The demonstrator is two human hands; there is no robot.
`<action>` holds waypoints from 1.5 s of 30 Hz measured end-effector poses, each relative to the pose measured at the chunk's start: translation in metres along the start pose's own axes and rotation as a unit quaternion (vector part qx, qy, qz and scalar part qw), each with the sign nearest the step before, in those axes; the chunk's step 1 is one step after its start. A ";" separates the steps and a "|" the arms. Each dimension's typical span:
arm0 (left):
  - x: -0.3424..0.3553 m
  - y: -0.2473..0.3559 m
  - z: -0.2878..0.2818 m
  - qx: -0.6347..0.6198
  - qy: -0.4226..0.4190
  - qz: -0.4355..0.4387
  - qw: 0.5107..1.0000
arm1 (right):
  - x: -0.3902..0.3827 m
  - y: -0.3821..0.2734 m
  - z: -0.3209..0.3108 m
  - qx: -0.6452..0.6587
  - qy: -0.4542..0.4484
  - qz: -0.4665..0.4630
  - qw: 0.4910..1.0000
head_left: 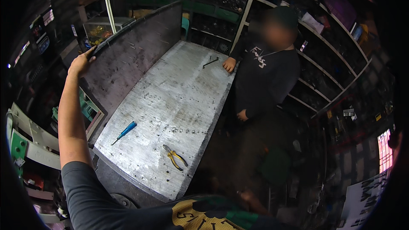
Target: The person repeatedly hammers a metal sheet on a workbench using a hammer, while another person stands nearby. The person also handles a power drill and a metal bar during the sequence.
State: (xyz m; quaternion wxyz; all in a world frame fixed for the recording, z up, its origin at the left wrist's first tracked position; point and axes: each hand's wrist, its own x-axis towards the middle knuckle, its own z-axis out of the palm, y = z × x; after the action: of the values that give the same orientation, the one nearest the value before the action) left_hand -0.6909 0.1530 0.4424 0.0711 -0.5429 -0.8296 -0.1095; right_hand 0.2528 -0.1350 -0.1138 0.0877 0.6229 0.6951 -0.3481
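My left arm reaches far out on the left, and my left hand (83, 63) grips the top edge of a large dark flat panel (132, 49) near its close corner. The panel stands on edge, tilted, along the left side of a scuffed metal-topped table (170, 98). On the table lie a blue-handled screwdriver (125, 132) and yellow-and-black pliers (174, 157), both untouched. My right hand does not show plainly; a dim forearm at the lower right cannot be assigned to anyone.
A co-worker in dark clothes (266, 76) stands at the table's right side, one hand on its edge beside a thin dark tool (210, 63). Another dark green cap (276, 166) shows dimly at the lower right. Shelves (315, 68) line the back and right.
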 end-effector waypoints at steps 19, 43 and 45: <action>0.003 -0.002 0.002 -0.003 0.001 0.009 1.000 | -0.055 0.001 -0.001 0.034 0.010 0.029 0.999; 0.006 -0.008 0.010 0.051 0.049 0.059 0.996 | 0.037 -0.283 -0.157 0.142 0.077 -0.101 0.982; 0.002 -0.004 0.004 0.008 0.028 0.049 0.998 | 0.050 -0.311 -0.168 0.165 0.064 -0.130 0.976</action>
State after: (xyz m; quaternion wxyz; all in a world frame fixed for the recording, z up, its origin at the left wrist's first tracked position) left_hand -0.6956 0.1544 0.4387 0.1040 -0.5788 -0.8006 -0.1148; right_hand 0.0066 0.0104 0.0995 -0.1069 0.5542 0.7069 -0.4263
